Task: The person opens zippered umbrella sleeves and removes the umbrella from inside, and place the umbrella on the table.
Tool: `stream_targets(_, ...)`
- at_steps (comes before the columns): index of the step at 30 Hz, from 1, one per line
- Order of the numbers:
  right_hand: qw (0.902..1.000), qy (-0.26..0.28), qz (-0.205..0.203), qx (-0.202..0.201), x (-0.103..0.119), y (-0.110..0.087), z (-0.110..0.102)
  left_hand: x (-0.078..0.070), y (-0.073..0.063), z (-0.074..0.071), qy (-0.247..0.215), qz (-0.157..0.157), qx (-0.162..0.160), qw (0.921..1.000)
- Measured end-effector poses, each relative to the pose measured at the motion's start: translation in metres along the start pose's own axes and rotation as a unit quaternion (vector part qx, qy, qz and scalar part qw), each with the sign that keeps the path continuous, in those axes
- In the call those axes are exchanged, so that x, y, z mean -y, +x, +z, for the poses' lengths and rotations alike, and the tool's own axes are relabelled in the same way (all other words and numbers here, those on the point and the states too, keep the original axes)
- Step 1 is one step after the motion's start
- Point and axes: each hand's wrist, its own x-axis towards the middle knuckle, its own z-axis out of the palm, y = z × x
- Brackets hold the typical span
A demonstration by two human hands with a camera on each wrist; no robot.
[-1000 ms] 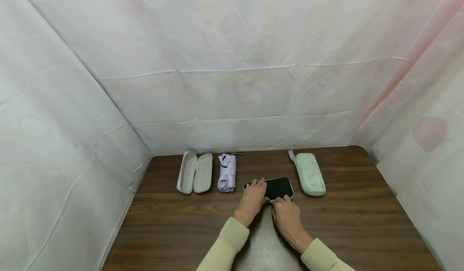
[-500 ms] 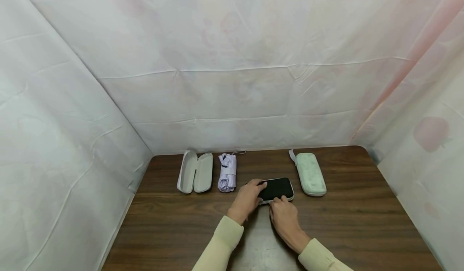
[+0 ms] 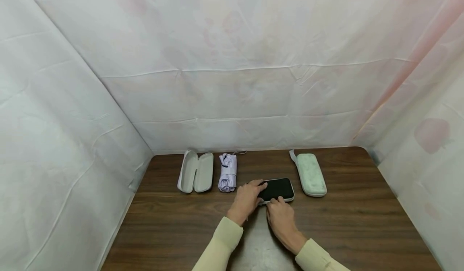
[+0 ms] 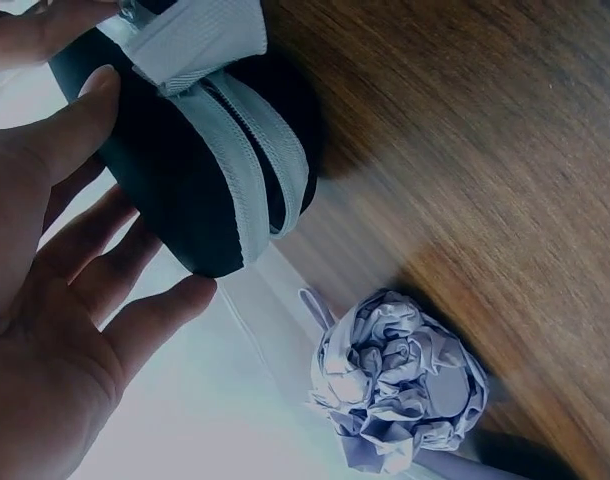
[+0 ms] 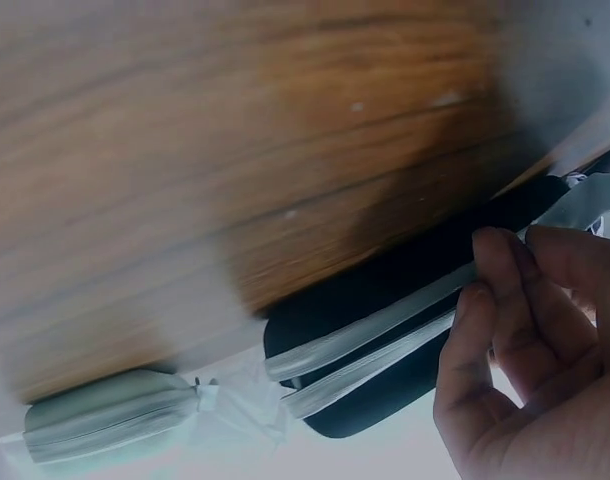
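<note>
A black zip case (image 3: 277, 188) with grey zipper tape lies at mid-table in the head view. My left hand (image 3: 246, 200) grips its left end; in the left wrist view the thumb and fingertips touch the case's black shell (image 4: 175, 170). At the case's near side, my right hand (image 3: 281, 219) pinches the zipper pull, mostly hidden by its fingertips. The grey zipper tapes (image 5: 370, 345) stand apart along the case's side in the right wrist view. They are also parted around the end in the left wrist view, beside a pale fabric tab (image 4: 205, 45).
Left of the case lie a folded lilac umbrella (image 3: 227, 173) and an open pale glasses case (image 3: 195, 172). A mint-green zip case (image 3: 311, 175) with a strap lies to the right. Pale printed cloth (image 3: 235, 94) walls the wooden table (image 3: 163, 230) at back and sides.
My right hand has slid a little leftward along the case's near edge. My left hand has drawn back toward the case's left end, uncovering more of its top.
</note>
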Motion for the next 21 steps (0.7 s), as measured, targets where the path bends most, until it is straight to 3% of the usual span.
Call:
stream_targets(11, 1.0, 0.0, 0.003, 0.007, 0.014, 0.002, 0.005, 0.001, -0.002, -0.001, -0.021, 0.002, -0.009, 0.9997)
stream_targets(21, 1.0, 0.003, -0.004, -0.004, 0.014, 0.003, 0.006, 0.0, -0.002, -0.001, -0.023, 0.001, -0.012, 0.9997)
